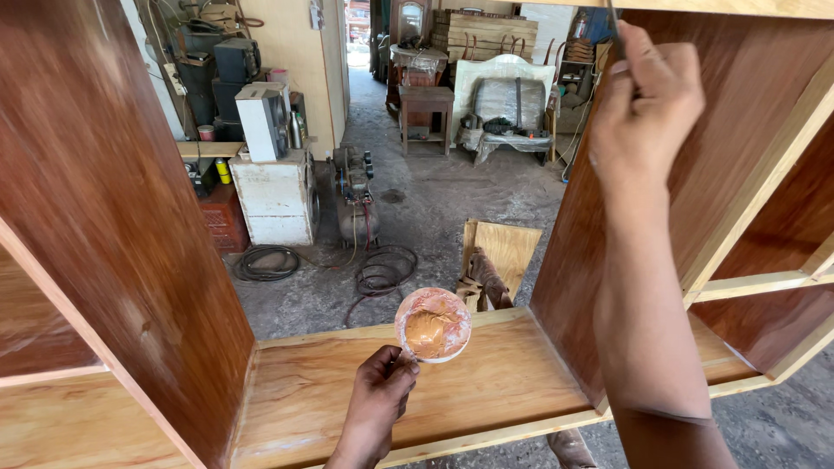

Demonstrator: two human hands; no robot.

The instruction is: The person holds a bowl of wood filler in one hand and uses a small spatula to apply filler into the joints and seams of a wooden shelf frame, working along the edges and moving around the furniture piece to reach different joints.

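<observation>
A small bowl (433, 324) of orange-brown filler is being held by the left hand (375, 401), its fingers (401, 363) pinching the near rim, so that it is being kept level above the pale bottom shelf (365, 391) and within reach. The right hand (645, 102) is being raised to the upper part of the red-brown side panel (738, 148), its fingers closed on a thin tool (613, 17) whose tip is being hidden at the frame's top. A compressor (354, 195) and hoses (382, 271) are being seen on the floor beyond
</observation>
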